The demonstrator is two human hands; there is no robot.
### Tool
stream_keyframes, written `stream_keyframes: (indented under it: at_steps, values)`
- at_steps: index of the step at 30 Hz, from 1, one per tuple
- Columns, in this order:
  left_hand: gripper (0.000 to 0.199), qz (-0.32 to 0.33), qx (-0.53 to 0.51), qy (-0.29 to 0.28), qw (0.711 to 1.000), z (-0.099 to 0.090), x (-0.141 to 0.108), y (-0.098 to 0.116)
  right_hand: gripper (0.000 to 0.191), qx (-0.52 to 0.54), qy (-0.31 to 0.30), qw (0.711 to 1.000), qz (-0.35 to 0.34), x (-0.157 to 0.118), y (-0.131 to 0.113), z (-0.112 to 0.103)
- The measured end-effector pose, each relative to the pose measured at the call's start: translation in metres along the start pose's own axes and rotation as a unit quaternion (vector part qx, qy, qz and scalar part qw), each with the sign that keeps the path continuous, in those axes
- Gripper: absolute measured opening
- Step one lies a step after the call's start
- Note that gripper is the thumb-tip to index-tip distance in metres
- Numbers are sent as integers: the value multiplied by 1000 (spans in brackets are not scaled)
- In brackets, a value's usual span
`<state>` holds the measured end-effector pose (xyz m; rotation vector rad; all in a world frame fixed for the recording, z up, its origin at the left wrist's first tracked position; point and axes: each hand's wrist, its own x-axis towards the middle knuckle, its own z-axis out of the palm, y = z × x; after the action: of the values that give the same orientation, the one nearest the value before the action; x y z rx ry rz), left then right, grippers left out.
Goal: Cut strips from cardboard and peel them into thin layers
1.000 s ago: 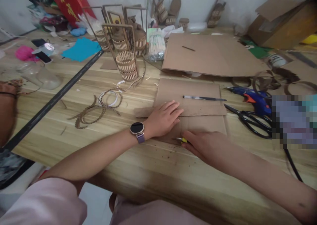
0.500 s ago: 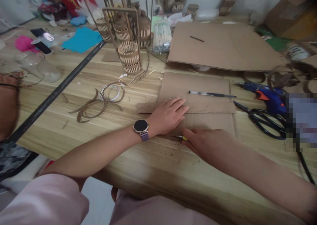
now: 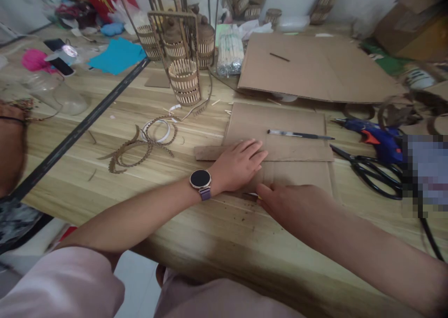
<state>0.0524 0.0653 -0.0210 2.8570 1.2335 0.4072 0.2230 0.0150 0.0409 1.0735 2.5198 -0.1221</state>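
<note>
My left hand (image 3: pixel 240 164) lies flat with its fingers stretched out, pressing on a cardboard strip (image 3: pixel 301 153) and the cardboard sheet (image 3: pixel 280 117) under it. Close beside it, my right hand (image 3: pixel 289 201) is closed around a utility knife (image 3: pixel 252 195). Only the thin blade and a bit of yellow show; the rest of the knife is hidden in my fingers. The blade is low by the near edge of the cardboard, left of my right fingertips. A pen (image 3: pixel 301 135) rests on the sheet beyond my hands.
Black scissors (image 3: pixel 376 173) and a blue glue gun (image 3: pixel 376 138) lie to the right. Curled cardboard strips (image 3: pixel 140 145) are on the left, with stick-and-cardboard lanterns (image 3: pixel 184 82) behind. A larger cardboard sheet (image 3: pixel 315 70) lies at the back. Another person's arm (image 3: pixel 12 150) shows at the left edge.
My right hand has shifted very slightly to the left, and more of the blade shows. My left hand stays flat on the cardboard. The whole view has moved a little.
</note>
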Motion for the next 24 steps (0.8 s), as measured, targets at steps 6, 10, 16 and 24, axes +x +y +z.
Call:
stream_keyframes:
  at_steps: [6,10,16,24]
  values:
    - [38,6,2,9,1000,0,0,0,36,-56,-46,997,6,2,-10,-21]
    - [39,7,-1,0,1000,-1,0,0,38,-58,-71,996,-4,6,-10,-27]
    - [40,17,-3,-4,1000,-2,-1,-2,37,-51,-79,996,-5,8,-6,-23]
    - [41,19,-12,-7,1000,-4,-2,-3,39,-39,-94,995,-6,8,-6,-26]
